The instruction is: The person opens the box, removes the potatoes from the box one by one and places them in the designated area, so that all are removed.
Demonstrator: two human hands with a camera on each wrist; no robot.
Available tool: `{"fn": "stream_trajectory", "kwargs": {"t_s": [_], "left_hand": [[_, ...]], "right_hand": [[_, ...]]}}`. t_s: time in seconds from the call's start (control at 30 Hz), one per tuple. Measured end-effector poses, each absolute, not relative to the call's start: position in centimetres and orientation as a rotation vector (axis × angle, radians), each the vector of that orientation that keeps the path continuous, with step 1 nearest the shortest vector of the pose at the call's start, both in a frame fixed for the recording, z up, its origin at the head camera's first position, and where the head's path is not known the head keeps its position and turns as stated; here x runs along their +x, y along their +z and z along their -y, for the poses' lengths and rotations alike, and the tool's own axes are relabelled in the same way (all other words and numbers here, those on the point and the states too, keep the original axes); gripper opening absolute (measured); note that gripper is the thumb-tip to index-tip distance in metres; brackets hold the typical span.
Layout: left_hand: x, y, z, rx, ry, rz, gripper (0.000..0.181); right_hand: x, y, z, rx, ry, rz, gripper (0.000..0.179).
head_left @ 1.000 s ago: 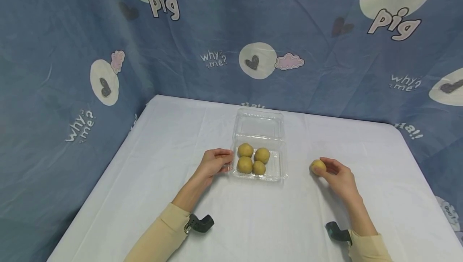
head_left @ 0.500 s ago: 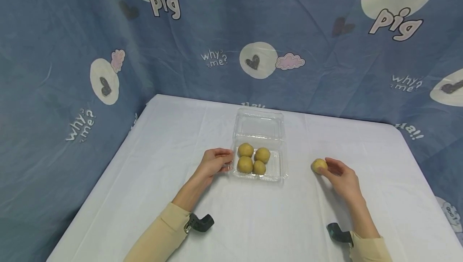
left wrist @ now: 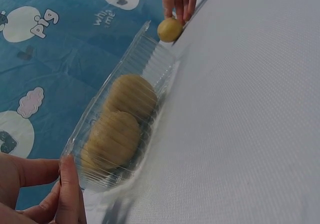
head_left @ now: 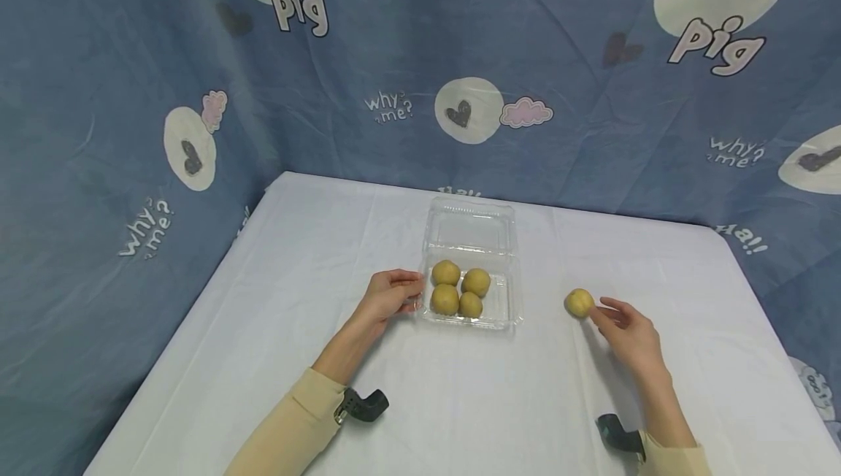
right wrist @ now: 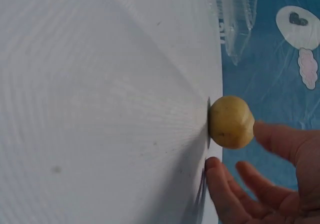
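A clear plastic clamshell container [head_left: 501, 301] sits with its lid [head_left: 469, 231] folded back. Several round, yellow-brown, potato-like balls [head_left: 445, 299] are inside, mostly at its left side. My left hand [head_left: 392, 293] pinches the container's left rim between thumb and fingers, seen closer in the left wrist view. To the right, one single yellow ball [head_left: 580, 303] rests on the white cloth. Just right of it is my right hand [head_left: 629, 334], fingers spread and off the ball. In the right wrist view the thumb tip [right wrist: 265, 134] is right at the ball's side.
A white cloth [head_left: 493, 403] covers the table. Behind and to the left hangs a blue printed curtain [head_left: 368, 38]. Each wrist carries a dark camera mount, the left one [head_left: 366, 406] and the right one [head_left: 617, 435] both low over the cloth.
My right hand has let go of the single ball, its fingers have spread, and it has drawn back a little to the right and nearer. The left hand and container have stayed put.
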State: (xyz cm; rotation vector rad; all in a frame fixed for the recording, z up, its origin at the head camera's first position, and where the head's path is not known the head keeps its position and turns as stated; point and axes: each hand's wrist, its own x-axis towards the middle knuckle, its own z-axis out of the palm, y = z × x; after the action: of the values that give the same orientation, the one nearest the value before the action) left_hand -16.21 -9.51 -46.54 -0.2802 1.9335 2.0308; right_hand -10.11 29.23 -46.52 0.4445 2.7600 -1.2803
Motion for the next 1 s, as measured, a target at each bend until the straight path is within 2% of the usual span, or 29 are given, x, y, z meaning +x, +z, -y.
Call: {"fn": "stream_trajectory", "kwargs": {"t_s": [0.23,0.5,0.73,1.0], "left_hand": [[-16.3,-46.7,9.5,-0.302,2.031,-1.934,0.024],[-16.2,-46.6,9.5,-0.303,2.029,-1.939,0.024],[-16.2,-46.7,9.5,-0.296,2.038,-1.930,0.023],[-16.2,-46.7,9.5,-0.300,2.039,-1.933,0.023]], "right_hand": [[-10.0,-46.2,-29.4,0.620,-1.229,-2.676,0.057],[-9.5,-45.9,-29.0,0.565,-1.264,-2.584,0.057],[-9.3,-45.8,-28.6,0.430,-1.282,-2.563,0.060],[-8.7,-45.4,-27.9,0.047,-1.339,-2.597,0.050]]}}
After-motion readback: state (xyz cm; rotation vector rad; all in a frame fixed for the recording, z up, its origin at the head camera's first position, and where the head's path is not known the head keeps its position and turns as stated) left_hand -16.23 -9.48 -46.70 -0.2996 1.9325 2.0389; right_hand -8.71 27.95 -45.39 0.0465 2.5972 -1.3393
